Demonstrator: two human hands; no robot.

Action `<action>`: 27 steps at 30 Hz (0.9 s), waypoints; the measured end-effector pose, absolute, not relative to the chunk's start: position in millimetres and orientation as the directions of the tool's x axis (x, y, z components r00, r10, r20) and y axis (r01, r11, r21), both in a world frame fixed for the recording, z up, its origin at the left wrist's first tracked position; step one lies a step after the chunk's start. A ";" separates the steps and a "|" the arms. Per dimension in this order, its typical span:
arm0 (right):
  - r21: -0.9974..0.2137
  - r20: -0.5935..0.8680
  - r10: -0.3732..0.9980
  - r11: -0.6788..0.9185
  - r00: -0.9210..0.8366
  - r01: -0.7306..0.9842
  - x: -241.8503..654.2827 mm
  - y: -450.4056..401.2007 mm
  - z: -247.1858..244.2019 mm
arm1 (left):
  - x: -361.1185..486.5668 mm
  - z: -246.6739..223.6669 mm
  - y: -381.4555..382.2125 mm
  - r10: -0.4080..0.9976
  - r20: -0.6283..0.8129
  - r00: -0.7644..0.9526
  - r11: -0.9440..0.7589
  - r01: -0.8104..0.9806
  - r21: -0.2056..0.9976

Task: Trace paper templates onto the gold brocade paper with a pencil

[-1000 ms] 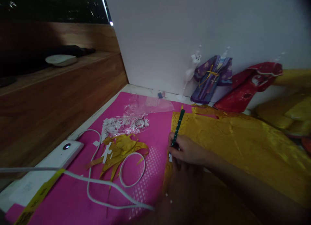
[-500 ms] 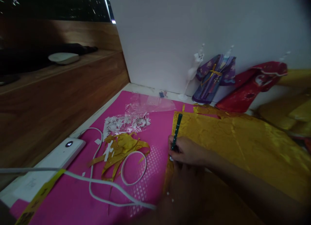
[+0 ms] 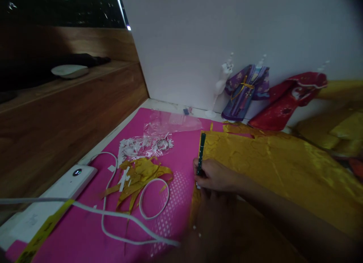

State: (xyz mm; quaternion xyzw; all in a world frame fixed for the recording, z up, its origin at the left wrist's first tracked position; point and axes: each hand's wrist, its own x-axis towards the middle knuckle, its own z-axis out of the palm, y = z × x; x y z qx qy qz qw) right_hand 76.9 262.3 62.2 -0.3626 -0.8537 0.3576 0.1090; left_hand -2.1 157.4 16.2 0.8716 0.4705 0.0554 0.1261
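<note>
Cable [image 3: 119,213] loops white across the pink mat [image 3: 85,236] at lower left, beside gold scraps [image 3: 138,176]; at centre the right hand [image 3: 215,176] pinches a green pen [image 3: 200,153], fingers closed on it, tip at the yellow fabric's [image 3: 278,164] left edge; the left hand lies dark below, its fingers unreadable.
</note>
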 end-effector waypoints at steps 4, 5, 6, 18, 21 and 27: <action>-0.678 -0.065 0.708 0.486 -0.703 0.551 77.3 266.9 60.6 | -4.4 18.9 157.5 0.829 -0.034 0.558 -0.527 0.800 0.287; -0.676 -0.063 0.709 0.487 -0.702 0.553 77.5 268.0 60.2 | -5.3 20.0 157.9 0.828 -0.037 0.559 -0.526 0.799 0.291; -0.674 -0.062 0.711 0.487 -0.700 0.554 77.7 269.0 60.0 | -6.1 21.4 158.2 0.826 -0.040 0.562 -0.528 0.797 0.294; -0.699 -0.038 0.734 0.465 -0.678 0.543 77.9 283.2 57.6 | -10.9 22.6 156.7 0.811 -0.097 0.577 -0.524 0.791 0.316; -0.708 -0.027 0.732 0.467 -0.681 0.530 78.4 285.8 55.7 | -12.0 15.9 157.5 0.807 -0.096 0.583 -0.534 0.789 0.304; -0.718 -0.011 0.730 0.470 -0.683 0.514 77.5 291.0 51.4 | -15.1 8.8 161.1 0.797 -0.101 0.595 -0.552 0.787 0.278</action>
